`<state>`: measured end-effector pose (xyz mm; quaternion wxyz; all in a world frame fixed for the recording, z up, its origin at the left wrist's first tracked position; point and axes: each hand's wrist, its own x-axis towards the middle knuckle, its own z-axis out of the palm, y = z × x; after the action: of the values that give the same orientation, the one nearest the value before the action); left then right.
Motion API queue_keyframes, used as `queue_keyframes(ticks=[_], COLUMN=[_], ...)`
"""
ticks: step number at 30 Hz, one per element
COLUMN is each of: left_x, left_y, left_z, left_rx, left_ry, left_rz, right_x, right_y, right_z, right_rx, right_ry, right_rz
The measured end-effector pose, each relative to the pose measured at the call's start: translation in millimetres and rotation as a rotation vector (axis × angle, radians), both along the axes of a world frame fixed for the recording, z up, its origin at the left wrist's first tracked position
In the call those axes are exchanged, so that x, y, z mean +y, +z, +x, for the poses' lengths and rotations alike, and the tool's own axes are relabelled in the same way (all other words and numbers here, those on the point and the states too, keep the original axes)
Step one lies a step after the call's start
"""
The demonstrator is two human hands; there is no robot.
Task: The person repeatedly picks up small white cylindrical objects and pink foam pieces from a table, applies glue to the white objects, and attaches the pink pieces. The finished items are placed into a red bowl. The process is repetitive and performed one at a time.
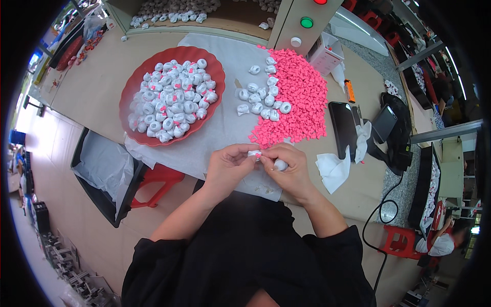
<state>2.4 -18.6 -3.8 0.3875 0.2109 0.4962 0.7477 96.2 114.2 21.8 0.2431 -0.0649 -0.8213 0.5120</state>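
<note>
Just in front of my body, both hands meet at the table's near edge. My left hand is closed, pinching a small white wrapped piece between thumb and fingers. A bit of pink shows on that piece, where the fingertips of my right hand touch it. Tucked in the curled right fingers is a rounded white object, mostly hidden. Beyond my hands spreads a heap of small pink pieces, with several loose white wrapped pieces along its left side.
A scalloped red bowl full of white wrapped pieces, some with pink bits, stands left on white paper. At right lie a dark phone-like slab, crumpled tissue and an orange lighter-like object. A lined black tray sits lower left.
</note>
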Motion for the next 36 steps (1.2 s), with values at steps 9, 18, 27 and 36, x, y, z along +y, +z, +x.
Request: queue_keyframes(ticks=[9, 18, 27, 36], left_x=[1.5, 3.0, 1.8, 1.5], left_y=[2.2, 8.1, 6.9, 7.1], left_z=[0.8, -4.2, -5.0, -5.1], left_rx=[-0.009, -0.085, -0.059, -0.099], left_ry=[-0.006, -0.022, -0.055, -0.065], left_rz=[0.000, -0.041, -0.040, -0.024], right_x=[-0.7, -2.7, -2.8, -8.4], right_y=[-5.2, -6.6, -3.9, -7.4], right_z=[1.2, 2.9, 2.7, 4.6], right_rx=[0.065, -0.188, -0.185, -0.118], right_ry=[0.013, -0.119, -0.093, -0.129], right_rz=[0.081, -0.495, -0.573, -0.296])
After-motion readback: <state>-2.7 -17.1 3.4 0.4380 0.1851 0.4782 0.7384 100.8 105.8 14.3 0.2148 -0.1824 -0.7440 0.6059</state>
